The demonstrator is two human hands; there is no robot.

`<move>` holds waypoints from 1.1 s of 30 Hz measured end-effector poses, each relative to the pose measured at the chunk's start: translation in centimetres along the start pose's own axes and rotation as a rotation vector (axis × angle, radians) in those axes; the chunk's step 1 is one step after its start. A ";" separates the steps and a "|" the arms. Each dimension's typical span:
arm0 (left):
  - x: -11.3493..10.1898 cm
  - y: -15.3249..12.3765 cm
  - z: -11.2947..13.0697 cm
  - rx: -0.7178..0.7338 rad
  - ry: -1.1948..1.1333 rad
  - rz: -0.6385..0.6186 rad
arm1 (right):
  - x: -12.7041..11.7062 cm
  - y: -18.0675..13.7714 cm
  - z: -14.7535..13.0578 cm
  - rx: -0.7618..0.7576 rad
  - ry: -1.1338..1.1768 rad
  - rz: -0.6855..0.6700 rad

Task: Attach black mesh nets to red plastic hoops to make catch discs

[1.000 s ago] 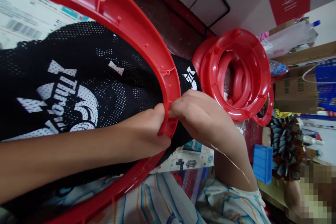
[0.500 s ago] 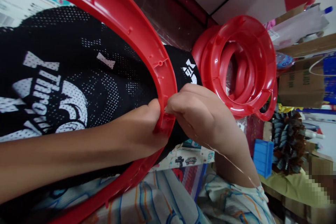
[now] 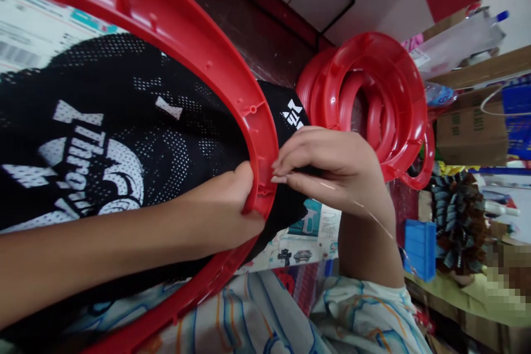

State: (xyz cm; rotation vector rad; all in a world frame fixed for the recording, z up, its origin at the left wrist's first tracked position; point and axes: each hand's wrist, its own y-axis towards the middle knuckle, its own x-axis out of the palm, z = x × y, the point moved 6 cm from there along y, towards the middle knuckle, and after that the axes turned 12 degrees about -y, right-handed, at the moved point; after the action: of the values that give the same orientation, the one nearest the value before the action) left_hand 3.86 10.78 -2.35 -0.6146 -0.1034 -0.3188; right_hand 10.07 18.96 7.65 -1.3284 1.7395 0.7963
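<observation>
A large red plastic ring [image 3: 232, 72] with ribs and small posts inside its channel curves across the left half. Black perforated mesh fabric [image 3: 166, 149] with white print lies within and under it. My left hand [image 3: 232, 199] is closed around the near section of the ring, its thumb on the inner edge and its fingers hidden. Just outside the ring's outer edge, my right hand [image 3: 327, 160] has thumb and fingertips pinched together. A thin clear thread [image 3: 373, 215] trails from that hand past the wrist; its end at the fingertips is too fine to make out.
Stacked red rings [image 3: 373, 50] stand to the right, beyond my right hand. Printed cardboard [image 3: 323, 232] lies under the fabric. A blue bin [image 3: 420, 249], a brown box [image 3: 473, 127] and a dark leafy-looking bundle [image 3: 458, 221] are farther right. Patterned cloth [image 3: 232, 315] runs along the bottom.
My right hand has turned and drawn slightly away from the ring's edge, its fingers straighter, and the thread has shifted with it. My left hand keeps its hold on the ring.
</observation>
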 end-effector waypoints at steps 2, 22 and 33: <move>0.0 0.0 0.0 -0.029 0.016 -0.004 | -0.1 0.2 0.7 0.010 0.028 0.075; -0.1 0.6 0.1 0.169 0.097 0.029 | 0.2 -0.1 0.9 0.023 0.138 0.082; 0.2 0.4 -0.3 0.023 0.048 0.001 | 1.5 -0.7 0.1 -0.137 0.037 -0.033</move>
State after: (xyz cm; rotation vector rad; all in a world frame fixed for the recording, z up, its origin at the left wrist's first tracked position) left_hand 4.16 10.83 -2.78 -0.5834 -0.0608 -0.3313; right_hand 10.54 18.15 6.24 -1.4675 1.7131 0.8901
